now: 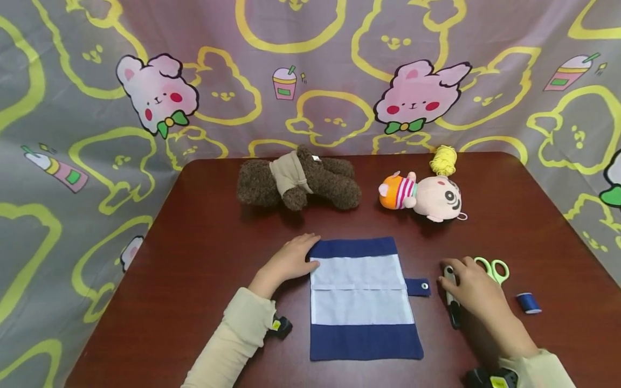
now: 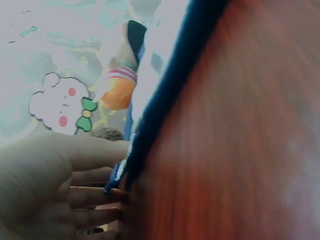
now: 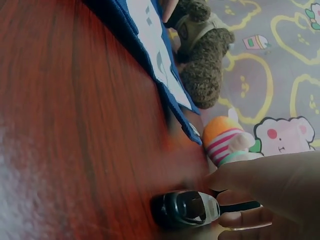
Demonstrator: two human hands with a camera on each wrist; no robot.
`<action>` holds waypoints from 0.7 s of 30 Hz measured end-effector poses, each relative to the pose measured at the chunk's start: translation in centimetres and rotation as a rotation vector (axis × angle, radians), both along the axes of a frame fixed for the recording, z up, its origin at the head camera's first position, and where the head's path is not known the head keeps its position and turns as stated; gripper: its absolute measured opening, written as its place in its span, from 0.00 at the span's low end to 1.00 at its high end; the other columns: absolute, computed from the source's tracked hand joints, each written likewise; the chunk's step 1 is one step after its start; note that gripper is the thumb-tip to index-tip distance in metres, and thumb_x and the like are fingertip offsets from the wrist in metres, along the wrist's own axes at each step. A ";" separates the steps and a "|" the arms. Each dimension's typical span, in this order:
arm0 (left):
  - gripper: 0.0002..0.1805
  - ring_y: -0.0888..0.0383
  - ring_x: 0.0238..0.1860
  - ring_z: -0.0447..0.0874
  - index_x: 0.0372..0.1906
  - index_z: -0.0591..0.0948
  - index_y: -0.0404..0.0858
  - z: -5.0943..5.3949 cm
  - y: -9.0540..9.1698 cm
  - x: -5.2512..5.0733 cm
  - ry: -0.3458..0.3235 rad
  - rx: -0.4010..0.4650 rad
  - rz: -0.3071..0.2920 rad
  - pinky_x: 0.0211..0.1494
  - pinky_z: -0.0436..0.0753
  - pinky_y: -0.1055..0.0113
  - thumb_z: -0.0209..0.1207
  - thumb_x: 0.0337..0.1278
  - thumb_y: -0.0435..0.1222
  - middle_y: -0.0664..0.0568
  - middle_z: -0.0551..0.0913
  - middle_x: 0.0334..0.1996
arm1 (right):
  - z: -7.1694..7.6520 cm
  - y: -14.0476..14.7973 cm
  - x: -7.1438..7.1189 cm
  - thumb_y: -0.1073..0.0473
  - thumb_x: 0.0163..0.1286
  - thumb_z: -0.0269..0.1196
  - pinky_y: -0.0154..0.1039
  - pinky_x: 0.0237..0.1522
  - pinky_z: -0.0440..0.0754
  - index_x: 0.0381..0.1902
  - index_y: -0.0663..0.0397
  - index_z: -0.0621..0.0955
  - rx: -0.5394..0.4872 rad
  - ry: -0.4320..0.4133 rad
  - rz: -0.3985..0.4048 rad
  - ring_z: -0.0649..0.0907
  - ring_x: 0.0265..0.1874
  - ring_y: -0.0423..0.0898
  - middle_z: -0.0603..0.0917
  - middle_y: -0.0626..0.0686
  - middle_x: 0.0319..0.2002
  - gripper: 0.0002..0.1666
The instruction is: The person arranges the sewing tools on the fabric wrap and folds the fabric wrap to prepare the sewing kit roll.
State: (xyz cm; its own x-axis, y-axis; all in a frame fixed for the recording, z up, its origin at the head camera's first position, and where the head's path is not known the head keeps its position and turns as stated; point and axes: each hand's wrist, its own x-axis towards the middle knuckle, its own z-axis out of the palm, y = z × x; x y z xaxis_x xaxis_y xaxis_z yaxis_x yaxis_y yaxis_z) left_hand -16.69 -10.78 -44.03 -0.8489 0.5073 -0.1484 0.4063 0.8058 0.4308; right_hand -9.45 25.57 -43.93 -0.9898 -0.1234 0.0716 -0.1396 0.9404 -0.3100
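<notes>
Between the two hands, in the head view, a blue and white cloth point(image 1: 359, 304) lies flat on the counter point(image 1: 208, 242). The left hand point(image 1: 290, 260) touches the cloth's left edge near its top corner. Its thumb is well apart from its other fingers, and they are loose and nearly straight. A blue strap point(image 1: 418, 286) with a snap sticks out from the cloth toward the right hand point(image 1: 473, 283), but does not touch it. The right hand bends its fingers round a gray and black tool point(image 1: 453, 306), with the tool between thumb and fingers. How tight it holds, I cannot tell. Just past its knuckles are green scissors point(image 1: 492, 268), partly hidden by the hand. Blue thread point(image 1: 528, 303) sits to the right of that hand. Farther ahead of it are a doll point(image 1: 422, 196) and some yellow yarn point(image 1: 443, 160). Ahead of the left hand, a brown bear point(image 1: 301, 180) lies on its side.

From the left wrist, the thumb and fingertips are at the cloth's edge. The doll shows past the thumb.

From the right wrist, the tool's dark end points away from the fingers, with the thumb above it and fingers below. The cloth and strap are to the left of this hand, with the bear and doll beyond.
</notes>
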 end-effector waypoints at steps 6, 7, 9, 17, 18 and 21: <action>0.32 0.48 0.65 0.57 0.63 0.64 0.35 0.1 -0.1 -0.1 0.000 -0.002 -0.014 0.64 0.59 0.55 0.57 0.54 0.43 0.42 0.63 0.63 | -0.3 0.2 0.0 0.59 0.52 0.64 0.53 0.28 0.74 0.45 0.68 0.75 -0.004 -0.041 0.000 0.76 0.30 0.58 0.74 0.68 0.35 0.25; 0.32 0.48 0.65 0.57 0.63 0.64 0.34 0.1 0.0 -0.2 0.003 -0.006 -0.020 0.64 0.59 0.56 0.56 0.54 0.43 0.42 0.63 0.63 | -0.3 0.2 0.0 0.59 0.52 0.64 0.54 0.29 0.74 0.46 0.69 0.74 -0.003 -0.054 -0.001 0.76 0.31 0.59 0.74 0.69 0.36 0.25; 0.32 0.48 0.65 0.57 0.63 0.64 0.34 0.1 0.1 -0.3 0.007 -0.012 -0.033 0.64 0.59 0.56 0.56 0.55 0.42 0.42 0.63 0.63 | -0.4 0.3 0.1 0.58 0.53 0.64 0.55 0.31 0.74 0.46 0.70 0.74 -0.003 -0.076 -0.006 0.76 0.33 0.61 0.74 0.70 0.38 0.26; 0.32 0.49 0.65 0.56 0.63 0.64 0.36 -0.3 0.0 -0.3 -0.003 -0.008 -0.019 0.64 0.58 0.56 0.56 0.54 0.43 0.43 0.62 0.63 | -0.7 0.0 0.1 0.60 0.51 0.64 0.52 0.28 0.73 0.44 0.71 0.74 0.012 -0.037 -0.012 0.76 0.29 0.56 0.76 0.67 0.34 0.24; 0.32 0.49 0.65 0.56 0.63 0.64 0.36 -0.3 -0.1 -0.4 -0.003 -0.009 -0.015 0.64 0.58 0.56 0.56 0.54 0.43 0.44 0.62 0.63 | -0.7 -0.1 0.0 0.61 0.51 0.64 0.51 0.27 0.73 0.43 0.70 0.75 0.010 -0.025 -0.011 0.75 0.28 0.55 0.76 0.66 0.33 0.23; 0.32 0.50 0.65 0.55 0.64 0.63 0.36 -0.2 -0.2 -0.5 -0.007 -0.013 -0.007 0.64 0.57 0.56 0.56 0.55 0.43 0.44 0.62 0.63 | -0.8 -0.2 -0.2 0.62 0.50 0.64 0.51 0.27 0.73 0.41 0.70 0.75 -0.003 0.014 -0.006 0.75 0.27 0.55 0.76 0.65 0.31 0.22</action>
State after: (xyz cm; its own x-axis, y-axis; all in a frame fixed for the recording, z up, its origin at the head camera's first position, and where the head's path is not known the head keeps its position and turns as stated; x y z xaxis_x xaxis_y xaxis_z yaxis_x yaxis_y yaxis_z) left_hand -17.14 -10.94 -44.24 -0.8441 0.5116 -0.1606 0.4094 0.8083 0.4232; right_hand -9.68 25.39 -44.73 -0.9894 -0.1170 0.0862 -0.1383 0.9405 -0.3104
